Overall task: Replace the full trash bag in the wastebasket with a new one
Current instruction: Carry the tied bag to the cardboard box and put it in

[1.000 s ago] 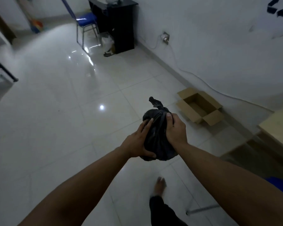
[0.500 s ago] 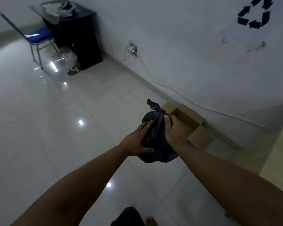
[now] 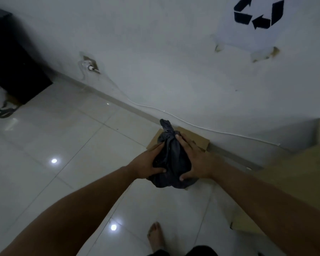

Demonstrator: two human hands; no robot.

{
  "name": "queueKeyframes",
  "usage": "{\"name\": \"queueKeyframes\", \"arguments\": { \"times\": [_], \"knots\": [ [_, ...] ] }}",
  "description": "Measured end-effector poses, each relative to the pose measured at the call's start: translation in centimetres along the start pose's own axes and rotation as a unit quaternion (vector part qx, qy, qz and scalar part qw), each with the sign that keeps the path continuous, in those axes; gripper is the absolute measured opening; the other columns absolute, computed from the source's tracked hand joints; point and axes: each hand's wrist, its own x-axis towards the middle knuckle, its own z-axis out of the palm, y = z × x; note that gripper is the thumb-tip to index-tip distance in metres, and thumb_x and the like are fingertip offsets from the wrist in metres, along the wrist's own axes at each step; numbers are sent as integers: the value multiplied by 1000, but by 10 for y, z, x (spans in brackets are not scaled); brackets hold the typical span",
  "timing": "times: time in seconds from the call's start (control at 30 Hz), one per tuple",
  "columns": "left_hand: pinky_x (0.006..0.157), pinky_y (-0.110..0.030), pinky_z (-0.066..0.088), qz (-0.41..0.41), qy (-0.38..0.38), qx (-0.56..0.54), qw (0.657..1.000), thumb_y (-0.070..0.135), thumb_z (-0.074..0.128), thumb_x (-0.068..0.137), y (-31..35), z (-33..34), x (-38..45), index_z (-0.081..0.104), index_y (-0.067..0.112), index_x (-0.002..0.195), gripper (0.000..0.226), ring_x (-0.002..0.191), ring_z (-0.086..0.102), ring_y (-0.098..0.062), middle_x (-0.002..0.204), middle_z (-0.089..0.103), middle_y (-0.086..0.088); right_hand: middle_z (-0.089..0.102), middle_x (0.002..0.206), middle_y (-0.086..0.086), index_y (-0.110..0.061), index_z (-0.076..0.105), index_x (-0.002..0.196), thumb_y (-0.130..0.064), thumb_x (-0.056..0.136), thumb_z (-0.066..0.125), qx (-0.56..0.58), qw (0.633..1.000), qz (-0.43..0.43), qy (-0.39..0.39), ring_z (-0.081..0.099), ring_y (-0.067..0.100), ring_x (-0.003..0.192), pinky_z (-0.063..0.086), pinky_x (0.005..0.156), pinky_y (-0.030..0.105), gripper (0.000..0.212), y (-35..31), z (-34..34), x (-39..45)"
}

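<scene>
glossy tiled floor, cardboard box mostly hidden behind knotted trash bag gripped by left hand and right hand

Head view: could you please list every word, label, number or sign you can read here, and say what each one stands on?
No words, brands or numbers can be read anywhere in this view.
Black recycling symbol of three chasing arrows: the only sign, on the white wall, its top cut off by the frame's edge.
Knotted black plastic trash bag: no print visible.
</scene>
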Motion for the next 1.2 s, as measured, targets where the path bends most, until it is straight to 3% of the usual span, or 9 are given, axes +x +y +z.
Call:
{"name": "queueKeyframes", "arguments": {
  "times": [0.17, 0.3, 0.5, 0.57, 0.67, 0.8, 0.93, 1.1, 1.2],
  "knots": [
    [118, -39, 37, 15, -50, 10, 999, 53, 76, 83, -40, 5, 108, 12, 24, 162, 106, 148, 32, -20, 166, 21, 1, -17, 168, -10, -50, -16, 152, -50, 69, 90, 60, 997, 28, 44, 6, 17, 155, 26, 109, 27, 134, 93, 5, 53],
    [118, -41, 36, 32, -90, 22, 995, 52, 76, 84, -87, 35, 189, 7, 25, 163, 108, 151, 26, -19, 169, 10, 3, -12, 168, -14, -54, -12, 154, -62, 73, 81, 92, 993, 45, 60, 11, 19, 155, 32, 112, 35, 124, 175, 31, 91],
    [116, -29, 29, 44, -182, 69, 980, 60, 90, 58, -168, 115, 283, -22, 24, 158, 154, 148, 11, -8, 166, -21, 9, -1, 169, -12, -48, -2, 158, -59, 73, 83, 124, 984, 106, 72, 15, 18, 154, 31, 115, 32, 120, 287, 102, 155],
    [117, -30, 26, 57, -207, 114, 970, 60, 89, 61, -201, 143, 305, -29, 21, 153, 155, 149, 4, -11, 161, -31, 5, 0, 168, -10, -44, 0, 158, -56, 73, 84, 123, 984, 111, 66, 14, 18, 154, 29, 116, 30, 120, 318, 130, 172],
    [120, -40, 31, 68, -227, 153, 959, 55, 86, 68, -254, 178, 338, -26, 13, 155, 148, 155, 8, -29, 166, -24, -5, -1, 169, -9, -41, 1, 160, -53, 75, 83, 128, 983, 119, 59, 9, 20, 156, 28, 122, 39, 119, 361, 170, 192],
    [120, -44, 31, 96, -242, 162, 952, 53, 83, 71, -307, 224, 368, -28, 17, 153, 143, 155, 6, -31, 167, -21, -6, 0, 169, -7, -50, -5, 156, -48, 76, 84, 125, 980, 145, 62, 11, 21, 155, 29, 122, 47, 119, 408, 224, 202],
    [107, -49, 46, 118, -241, 168, 948, 52, 83, 74, -350, 272, 380, -43, 35, 144, 146, 153, 18, -32, 155, -42, 15, -2, 169, -9, -52, -5, 155, -48, 77, 84, 126, 975, 175, 54, 13, 24, 155, 33, 120, 51, 118, 440, 276, 203],
    [79, -47, 59, 97, -228, 168, 954, 30, 88, 75, -386, 311, 384, -31, 42, 151, 141, 130, 52, -41, 162, -37, 6, -8, 169, -5, -51, -13, 154, -54, 80, 79, 84, 964, 253, 22, 16, 32, 153, 38, 116, 53, 118, 466, 328, 207],
    [82, -48, 59, 53, -250, 212, 943, 31, 82, 81, -398, 323, 384, -34, 52, 145, 134, 126, 52, -43, 161, -38, 2, -17, 168, -1, -47, -16, 155, -70, 82, 65, 8, 953, 301, -35, 15, 37, 151, 37, 113, 59, 111, 473, 347, 217]
  ]
}}
